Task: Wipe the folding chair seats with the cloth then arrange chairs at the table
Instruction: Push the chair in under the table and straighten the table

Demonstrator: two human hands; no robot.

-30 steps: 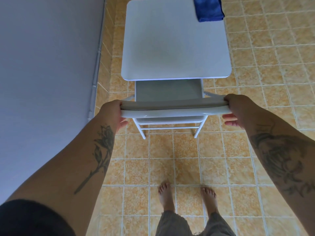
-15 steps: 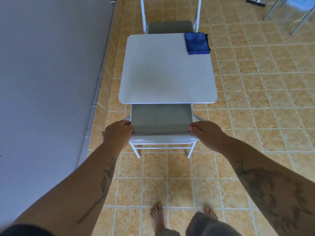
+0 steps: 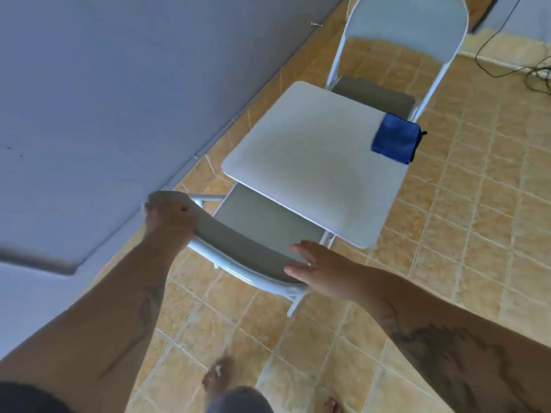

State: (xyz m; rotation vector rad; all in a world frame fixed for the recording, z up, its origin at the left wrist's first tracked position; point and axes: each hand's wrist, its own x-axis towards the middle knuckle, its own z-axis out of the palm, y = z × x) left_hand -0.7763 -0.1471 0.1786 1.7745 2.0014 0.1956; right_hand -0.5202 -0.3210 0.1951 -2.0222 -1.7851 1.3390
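A white folding chair (image 3: 262, 225) with a grey seat stands pushed under the near edge of the small white square table (image 3: 313, 165). My left hand (image 3: 168, 219) grips the left end of its backrest top. My right hand (image 3: 319, 268) rests flat on the right end of the backrest, fingers spread apart. A second white folding chair (image 3: 402, 40) with a grey seat stands at the table's far side. The folded blue cloth (image 3: 395, 138) lies on the table's far right corner.
A grey wall (image 3: 104, 84) runs along the left, close to the table and near chair. Tan floor tiles (image 3: 492, 189) stretch to the right. Dark cables (image 3: 533, 70) lie on the floor at the far right. My bare feet (image 3: 219, 380) are below the chair.
The view has tilted and swung so the table now runs diagonally. My right hand has loosened from gripping the backrest to lying flat with fingers spread; my left hand keeps its grip.
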